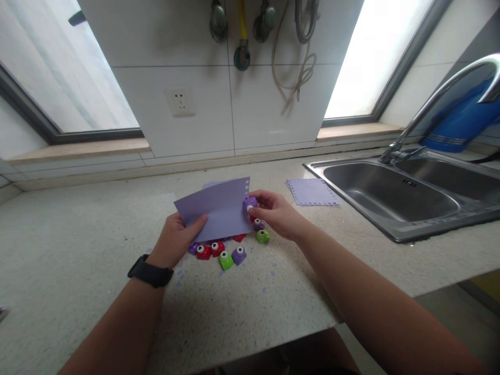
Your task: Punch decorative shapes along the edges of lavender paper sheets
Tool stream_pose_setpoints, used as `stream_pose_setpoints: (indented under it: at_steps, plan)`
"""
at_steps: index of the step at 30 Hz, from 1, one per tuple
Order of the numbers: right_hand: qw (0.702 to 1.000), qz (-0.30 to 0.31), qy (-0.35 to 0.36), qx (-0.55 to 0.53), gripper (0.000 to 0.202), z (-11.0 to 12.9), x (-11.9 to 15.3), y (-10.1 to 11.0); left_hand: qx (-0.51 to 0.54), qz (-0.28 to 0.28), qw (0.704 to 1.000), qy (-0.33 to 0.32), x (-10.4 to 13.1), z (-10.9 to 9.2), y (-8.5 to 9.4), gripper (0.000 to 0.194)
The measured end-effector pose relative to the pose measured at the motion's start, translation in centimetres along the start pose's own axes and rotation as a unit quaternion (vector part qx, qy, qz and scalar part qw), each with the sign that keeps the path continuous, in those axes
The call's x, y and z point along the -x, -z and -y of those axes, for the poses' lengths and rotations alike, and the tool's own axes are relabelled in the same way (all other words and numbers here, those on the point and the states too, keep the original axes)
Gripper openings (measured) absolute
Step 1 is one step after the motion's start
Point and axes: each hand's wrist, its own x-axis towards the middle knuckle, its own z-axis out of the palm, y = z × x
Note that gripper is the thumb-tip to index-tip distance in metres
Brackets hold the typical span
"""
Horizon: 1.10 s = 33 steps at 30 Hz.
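A purple sheet of paper (219,211) is raised above the counter, with a few punched holes near its upper right corner. My left hand (180,234) grips its left side, thumb on top. Between the thumb and fingers of my right hand (275,211) is a purple craft punch (250,204), set at the sheet's right edge. Several small punches lie under and around the paper: a red one (203,252), a green one (225,260), a purple one (239,254), and another green one (263,236) below my right hand.
Purple sheets with punched edges (313,192) lie on the counter (97,224) to the right, beside the steel sink (386,192) and its faucet (441,94). Small purple paper bits are scattered near the front. Behind stands a tiled wall with an outlet (180,102).
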Motion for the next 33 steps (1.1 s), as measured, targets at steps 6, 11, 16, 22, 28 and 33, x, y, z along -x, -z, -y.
stream_pose_setpoints:
  at_steps: [6, 11, 16, 22, 28, 33]
  plan:
    - [1.0, 0.002, -0.003, -0.005, 0.042, -0.73, -0.1, 0.06, 0.009, 0.008, 1.0, 0.005, -0.03, -0.03, -0.06, 0.053]
    - [0.999, -0.007, -0.01, -0.043, 0.044, -0.88, -0.03, -0.37, 0.041, 0.01, 0.999, 0.018, -0.01, -0.16, -0.23, 0.055]
    - [0.998, -0.002, -0.017, -0.066, 0.047, -0.71, 0.02, -0.78, 0.047, 0.015, 0.999, 0.02, -0.03, -0.05, -0.2, 0.053]
    - [0.999, -0.018, -0.013, -0.047, 0.043, -0.96, -0.11, -0.54, 0.041, 0.016, 0.999, 0.021, -0.04, 0.02, -0.19, 0.052]
    - [0.999, -0.018, -0.015, -0.04, 0.044, -0.94, -0.09, -0.62, 0.035, 0.022, 0.999, 0.015, -0.1, 0.2, -0.15, 0.052]
    - [0.999, -0.014, -0.009, -0.037, 0.042, -0.73, -0.01, -0.74, 0.026, 0.019, 0.999, 0.008, -0.13, 0.37, 0.01, 0.053]
